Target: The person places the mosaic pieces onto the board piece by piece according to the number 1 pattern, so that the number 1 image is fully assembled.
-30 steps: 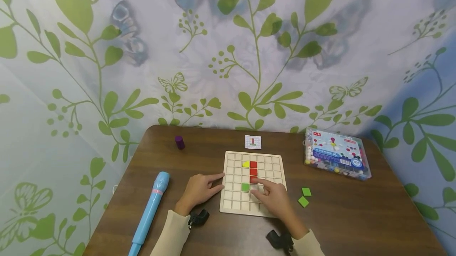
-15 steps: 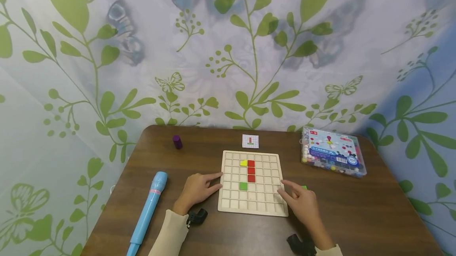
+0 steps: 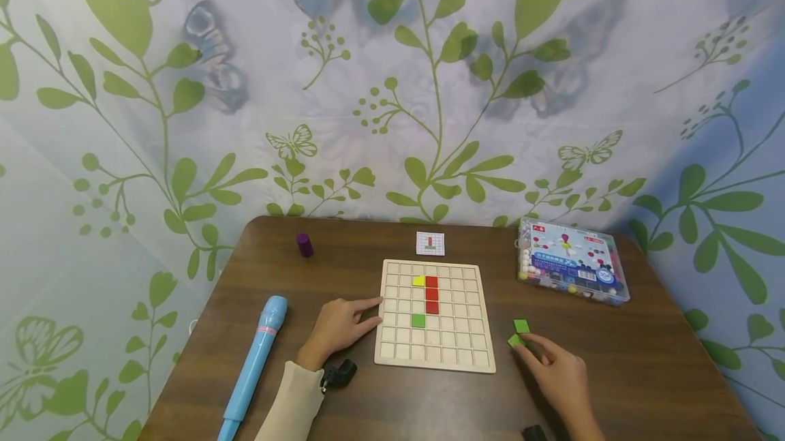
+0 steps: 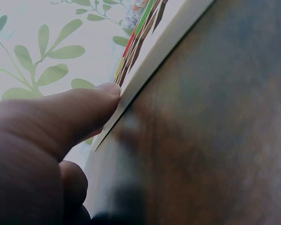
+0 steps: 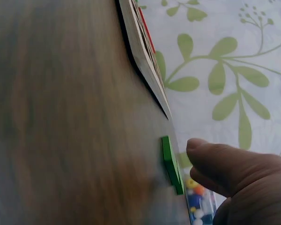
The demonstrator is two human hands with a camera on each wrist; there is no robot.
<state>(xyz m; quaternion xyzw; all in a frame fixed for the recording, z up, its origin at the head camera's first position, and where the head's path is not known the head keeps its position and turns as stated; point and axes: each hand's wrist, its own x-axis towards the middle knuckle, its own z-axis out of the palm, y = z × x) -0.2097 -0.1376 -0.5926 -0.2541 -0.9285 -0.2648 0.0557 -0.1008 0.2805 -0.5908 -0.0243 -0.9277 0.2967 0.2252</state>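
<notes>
A wooden grid board lies in the middle of the brown table. In its cells sit a column of red tiles, a yellow tile and a green tile. My left hand rests with straight fingers against the board's left edge. My right hand is right of the board, its fingertips at the nearer of two loose green tiles; the other green tile lies just behind. In the right wrist view the thumb stays a little apart from the green tile.
A small pattern card lies behind the board. A clear box of coloured beads stands at the back right. At the back left is a purple cylinder, and a blue toy microphone lies at the left.
My right hand has left the board and moved right and toward me to the loose green tiles. The left hand and the board have stayed put.
</notes>
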